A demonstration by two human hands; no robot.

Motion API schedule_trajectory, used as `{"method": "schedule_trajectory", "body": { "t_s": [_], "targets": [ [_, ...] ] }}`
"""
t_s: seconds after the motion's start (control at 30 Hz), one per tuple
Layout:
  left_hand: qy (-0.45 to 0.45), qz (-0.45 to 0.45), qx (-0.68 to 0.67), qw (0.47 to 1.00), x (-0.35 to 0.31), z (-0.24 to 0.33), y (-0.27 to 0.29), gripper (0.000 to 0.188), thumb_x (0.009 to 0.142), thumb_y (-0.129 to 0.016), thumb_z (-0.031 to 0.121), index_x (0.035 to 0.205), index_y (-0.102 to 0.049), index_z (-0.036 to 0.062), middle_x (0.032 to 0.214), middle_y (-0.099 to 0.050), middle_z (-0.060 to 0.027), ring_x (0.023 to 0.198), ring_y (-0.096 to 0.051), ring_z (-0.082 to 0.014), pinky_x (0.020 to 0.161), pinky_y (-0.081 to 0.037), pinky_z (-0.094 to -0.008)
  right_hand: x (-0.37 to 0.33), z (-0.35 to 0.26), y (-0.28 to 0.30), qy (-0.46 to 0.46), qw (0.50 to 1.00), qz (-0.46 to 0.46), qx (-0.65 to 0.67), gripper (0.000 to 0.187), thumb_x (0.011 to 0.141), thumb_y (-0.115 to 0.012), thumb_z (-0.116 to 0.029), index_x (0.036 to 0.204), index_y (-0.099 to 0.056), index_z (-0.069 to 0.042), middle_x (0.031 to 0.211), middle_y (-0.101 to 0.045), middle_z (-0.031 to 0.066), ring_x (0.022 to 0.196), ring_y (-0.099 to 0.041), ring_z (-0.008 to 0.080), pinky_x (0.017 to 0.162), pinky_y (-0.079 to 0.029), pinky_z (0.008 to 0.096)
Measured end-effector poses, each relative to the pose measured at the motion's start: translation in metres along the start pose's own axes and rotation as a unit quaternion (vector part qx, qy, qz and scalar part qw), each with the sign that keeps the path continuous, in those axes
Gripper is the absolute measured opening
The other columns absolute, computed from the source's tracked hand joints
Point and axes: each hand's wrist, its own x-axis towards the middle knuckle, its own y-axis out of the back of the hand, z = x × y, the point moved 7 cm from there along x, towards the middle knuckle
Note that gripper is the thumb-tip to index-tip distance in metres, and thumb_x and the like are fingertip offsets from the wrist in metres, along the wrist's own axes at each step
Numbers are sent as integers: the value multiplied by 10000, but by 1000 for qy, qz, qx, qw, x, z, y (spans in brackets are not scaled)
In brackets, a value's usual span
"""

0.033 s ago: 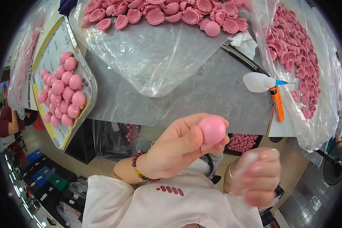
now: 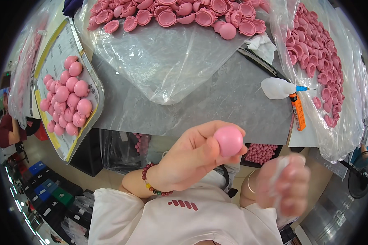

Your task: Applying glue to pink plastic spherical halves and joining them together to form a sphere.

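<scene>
A smooth pink ball [image 2: 228, 141] sits at the fingertips of the left hand [image 2: 186, 151], pinched between the thumb on its near left and the fingers behind it. That hand reaches in from the person's left with the forearm bent across the body, palm side turned up toward the view, over the near edge of the grey surface [image 2: 184, 116]. To its right and a little nearer the body, apart from the ball, the right hand [image 2: 292, 188] is blurred, its fingers curled around a white scrap [image 2: 277, 179]. Left of the left hand, a tray [image 2: 99, 98] carries more pink balls [image 2: 62, 94].
</scene>
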Motion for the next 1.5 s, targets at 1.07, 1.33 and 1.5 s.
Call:
{"method": "schedule_trajectory", "body": {
  "t_s": [1.07,1.33,1.5],
  "targets": [
    [-294,-34,640,709,-21,46,-28,464,593,-736,333,921,-626,23,766,-551,-43,694,-540,-172,725,-483,-355,12,32,-22,-148,976,-86,134,214,572,-643,-90,748,-521,-82,765,-580,45,636,-417,156,460,-282,244],
    [-268,-36,651,709,-20,43,-27,484,592,-719,347,934,-626,17,756,-536,-35,683,-531,-165,722,-485,-358,14,23,-32,-81,988,-111,73,219,531,-655,-59,706,-524,-61,702,-552,31,552,-429,136,434,-253,238],
    [-271,-30,662,699,-21,39,-29,486,583,-708,361,917,-631,16,738,-527,-30,676,-527,-164,709,-484,-352,14,28,-36,-136,964,-199,110,166,649,-640,-159,718,-501,-100,690,-538,34,608,-408,139,463,-268,255]
  ]
}}
